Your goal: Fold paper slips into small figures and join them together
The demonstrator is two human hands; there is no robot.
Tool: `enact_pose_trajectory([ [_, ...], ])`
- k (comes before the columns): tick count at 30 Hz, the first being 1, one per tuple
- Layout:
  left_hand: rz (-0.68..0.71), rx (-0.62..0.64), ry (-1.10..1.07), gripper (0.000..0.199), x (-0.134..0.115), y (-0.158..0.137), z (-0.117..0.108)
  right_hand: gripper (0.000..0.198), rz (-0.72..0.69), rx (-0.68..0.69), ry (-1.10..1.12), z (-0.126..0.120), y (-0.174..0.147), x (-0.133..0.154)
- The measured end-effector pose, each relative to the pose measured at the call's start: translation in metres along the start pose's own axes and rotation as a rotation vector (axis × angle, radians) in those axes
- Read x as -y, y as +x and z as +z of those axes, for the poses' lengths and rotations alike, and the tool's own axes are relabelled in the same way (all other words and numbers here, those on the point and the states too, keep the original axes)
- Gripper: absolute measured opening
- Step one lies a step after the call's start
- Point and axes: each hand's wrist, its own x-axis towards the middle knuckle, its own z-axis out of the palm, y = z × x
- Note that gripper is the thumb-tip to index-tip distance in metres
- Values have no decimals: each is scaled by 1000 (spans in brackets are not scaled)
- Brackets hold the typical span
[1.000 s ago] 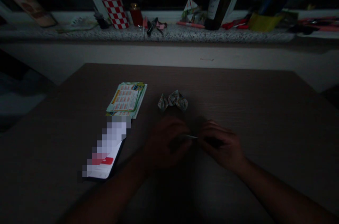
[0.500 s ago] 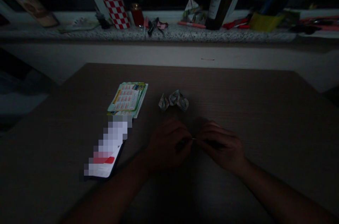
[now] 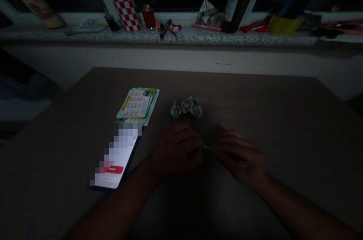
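Between my hands shows the thin pale edge of a small piece of paper [image 3: 208, 147]; most of it is hidden by the fingers and the dim light. The fingertips of my left hand [image 3: 180, 149] are closed on its left end. My right hand [image 3: 241, 155] has its thumb and fingers pinched at the other end. Just beyond them on the table lie folded paper pieces [image 3: 192, 106], printed in colour, with a smaller folded paper piece [image 3: 176, 110] at their left.
To the left, a stack of printed cards [image 3: 135, 104] lies on the table [image 3: 255, 96], with a lit phone [image 3: 113, 174] nearer me. Along the stone windowsill [image 3: 198, 38] stand a red-and-white checked cylinder [image 3: 126, 7], a dark container [image 3: 238, 5] and small items.
My hands have moved slightly apart, so more of the pale paper edge shows between them. The view has shifted a little; the things on the table stay put.
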Motion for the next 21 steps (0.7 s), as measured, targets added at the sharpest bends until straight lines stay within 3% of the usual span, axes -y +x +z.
enact_pose_trajectory([
  [5, -118, -80, 22, 4, 13, -3, -8, 17, 116, -136, -26, -9, 2, -7],
  [9, -91, -78, -41, 9, 2, -5, -1, 16, 84, -71, -24, -6, 3, -10],
  [14, -32, -13, -39, 2, -13, 1, 6, 17, -19, 26, -3, 2, 4, -5],
  [21, -1, 61, -41, 3, -8, 2, 7, 22, -69, 39, 1, 2, 3, 2],
])
